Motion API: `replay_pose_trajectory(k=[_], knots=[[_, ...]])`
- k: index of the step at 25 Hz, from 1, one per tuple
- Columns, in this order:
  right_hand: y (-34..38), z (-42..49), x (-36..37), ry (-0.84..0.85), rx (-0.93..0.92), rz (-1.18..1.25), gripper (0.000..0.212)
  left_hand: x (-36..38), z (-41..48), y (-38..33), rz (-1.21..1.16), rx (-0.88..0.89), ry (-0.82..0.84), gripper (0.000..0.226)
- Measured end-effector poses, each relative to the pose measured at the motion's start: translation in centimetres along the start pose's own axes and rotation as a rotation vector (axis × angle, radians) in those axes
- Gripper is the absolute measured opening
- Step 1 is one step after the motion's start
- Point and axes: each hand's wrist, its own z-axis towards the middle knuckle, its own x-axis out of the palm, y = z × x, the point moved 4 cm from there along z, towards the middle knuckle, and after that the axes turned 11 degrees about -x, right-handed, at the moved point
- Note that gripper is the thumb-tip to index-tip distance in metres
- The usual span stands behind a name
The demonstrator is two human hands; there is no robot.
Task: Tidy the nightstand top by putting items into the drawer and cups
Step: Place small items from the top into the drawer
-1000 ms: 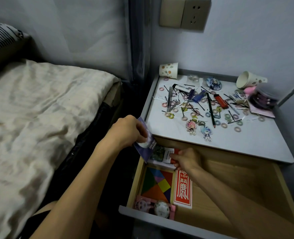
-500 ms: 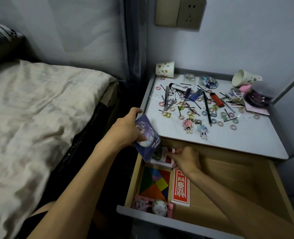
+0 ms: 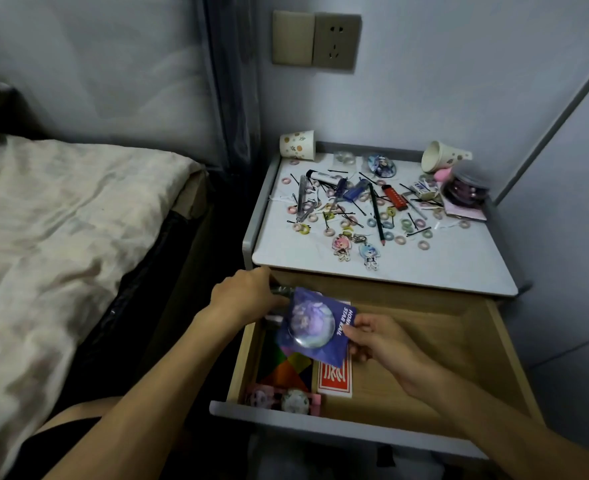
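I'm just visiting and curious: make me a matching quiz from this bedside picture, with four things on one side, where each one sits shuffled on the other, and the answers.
Things:
1. purple badge packet
2. red card
3. green pencil
4. paper cup nearest the bed

Places:
A. flat on the floor of the drawer
B. standing at the back edge of the nightstand top
C. pinched by the right hand above the drawer
D. lying among hair ties on the nightstand top

Pairs: 1-C, 2-A, 3-D, 4-B.
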Motion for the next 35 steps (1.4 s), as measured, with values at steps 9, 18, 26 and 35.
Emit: replay_pose_trajectory(k=[9,18,26,35], knots=[[-3.6,3.2,4.1,0.181,0.12,-0.332,0.009,1.4,1.5,-0.8,0.184,0.065,-0.036,0.063],[-4.9,4.7,4.7,0.16,0.219,-0.402,0.014,0.4,1.3,-1.2,0.22,0.148,0.078,0.055],[-4.8,5.1,4.5,0.076,0.078,-0.607,0.012,0.7,1.4,-1.2,0.271,0.159,0.079,0.055],[4.3,3.6,-1.7,-0.003,-0.053,-0.662,0.02,-3.7,0.9,-1.8,-0.068,0.192,-0.079,0.024]])
